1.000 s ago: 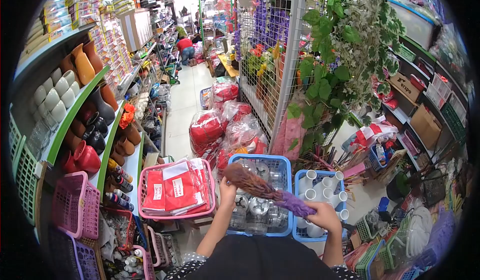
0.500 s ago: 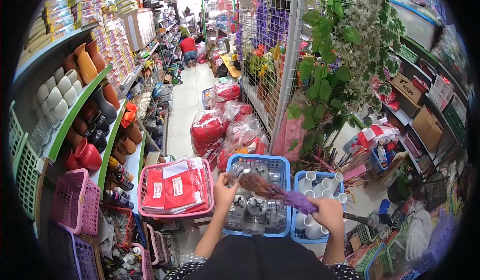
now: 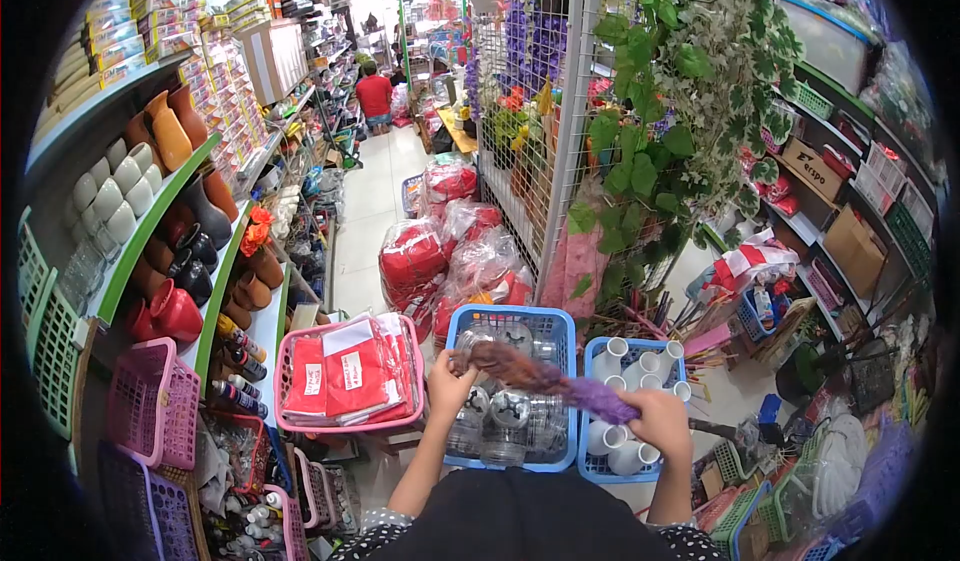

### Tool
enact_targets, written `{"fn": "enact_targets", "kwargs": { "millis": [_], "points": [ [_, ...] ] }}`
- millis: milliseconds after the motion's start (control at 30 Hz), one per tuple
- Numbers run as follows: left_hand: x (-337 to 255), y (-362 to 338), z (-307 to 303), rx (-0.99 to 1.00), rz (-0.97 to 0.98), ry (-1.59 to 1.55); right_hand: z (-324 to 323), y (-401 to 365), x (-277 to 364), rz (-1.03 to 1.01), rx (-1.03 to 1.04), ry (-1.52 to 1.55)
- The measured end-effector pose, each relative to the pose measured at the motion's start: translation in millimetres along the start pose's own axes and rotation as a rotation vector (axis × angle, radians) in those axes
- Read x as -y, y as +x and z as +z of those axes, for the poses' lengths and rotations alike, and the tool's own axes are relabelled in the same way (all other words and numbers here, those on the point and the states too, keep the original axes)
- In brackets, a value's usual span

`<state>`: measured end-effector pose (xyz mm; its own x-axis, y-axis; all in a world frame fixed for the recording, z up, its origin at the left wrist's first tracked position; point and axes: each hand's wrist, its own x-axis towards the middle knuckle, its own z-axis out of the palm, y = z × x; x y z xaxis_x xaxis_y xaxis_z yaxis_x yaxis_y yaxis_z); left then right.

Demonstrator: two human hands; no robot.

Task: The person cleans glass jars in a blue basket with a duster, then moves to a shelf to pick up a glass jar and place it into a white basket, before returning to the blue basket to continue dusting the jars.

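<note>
Spanning the lower middle of the frame, a long bundle (image 3: 540,378) runs at a slight slant from a brown end on the left to a purple end on the right. It may be an artificial flower spray wrapped in film, though the view is too small to be sure. The left hand (image 3: 449,383) is closed around the brown end, and the right hand (image 3: 662,423) is clenched over the purple end, so the bundle's middle hangs free between the two grips.

Directly beneath it sits a blue basket (image 3: 505,313) filled with clear jars (image 3: 505,411). Just right of that, touching it, is a second blue basket (image 3: 592,361) holding white cups (image 3: 622,356); the right hand hovers over its near edge. To the left of centre is a pink basket (image 3: 345,427) stacked with red packets (image 3: 350,371).

Above the baskets, red bags (image 3: 412,254) in clear plastic are heaped on the floor against a white wire grid panel (image 3: 545,131). Green leaves (image 3: 650,111) hang down the panel in the upper right. Shelves (image 3: 150,231) along the left edge carry vases (image 3: 170,136) in brown, white and red. Far up the aisle, at upper centre, a person in a red shirt (image 3: 375,96) crouches.
</note>
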<state>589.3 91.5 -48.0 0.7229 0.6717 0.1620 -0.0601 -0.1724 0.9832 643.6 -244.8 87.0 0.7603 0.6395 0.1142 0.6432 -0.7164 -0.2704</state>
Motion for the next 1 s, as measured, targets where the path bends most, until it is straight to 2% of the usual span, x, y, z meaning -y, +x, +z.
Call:
{"fn": "enact_targets", "kwargs": {
  "millis": [33,100,133,167,200,233,300,367,433,500,600,733,800,900,933,1000],
  "points": [
    [2,-1,0,0.017,-0.009,0.089,0,2,3,0.000,0.001,0.001],
    [-1,-2,2,-0.017,-0.011,0.096,4,6,11,0.018,-0.126,0.016],
    [-15,-2,1,-0.062,0.069,0.203,11,6,2,-0.060,-0.024,0.092],
    [-28,-3,-1,-0.110,0.149,0.309,9,3,-4,-0.059,-0.027,0.091],
    [-38,-4,-2,-0.140,0.118,0.488,4,1,-6,-0.065,-0.001,0.141],
    [-44,-6,-3,-0.149,0.116,0.487,0,0,-8,-0.073,0.028,0.192],
    [-50,-10,-5,-0.205,0.319,0.708,0,-1,-10,-0.052,0.018,0.237],
    [-43,-8,-7,-0.227,0.363,0.681,2,-4,-9,-0.029,-0.012,0.316],
    [-43,-4,-7,-0.326,0.597,0.750,-3,-10,-13,0.003,-0.006,0.339],
    [-43,-6,-10,-0.299,0.616,0.727,-14,-13,-14,0.024,0.004,0.361],
    [-48,-4,-12,-0.299,0.800,0.747,-30,-20,-17,0.106,0.060,0.426],
    [-48,-2,-17,-0.287,0.914,0.772,-19,-28,-44,0.113,0.031,0.510],
    [-46,-3,-17,-0.232,1.041,0.830,-19,-28,-42,0.138,0.021,0.727],
    [-37,-12,-14,-0.112,1.100,0.824,-5,-18,-31,0.065,0.053,0.543],
    [-34,-16,-13,-0.061,1.095,0.810,-15,-12,-15,0.120,0.152,0.528],
    [-30,-24,-11,-0.065,1.076,0.812,-1,-4,-16,0.121,0.141,0.497]
  ]
}}
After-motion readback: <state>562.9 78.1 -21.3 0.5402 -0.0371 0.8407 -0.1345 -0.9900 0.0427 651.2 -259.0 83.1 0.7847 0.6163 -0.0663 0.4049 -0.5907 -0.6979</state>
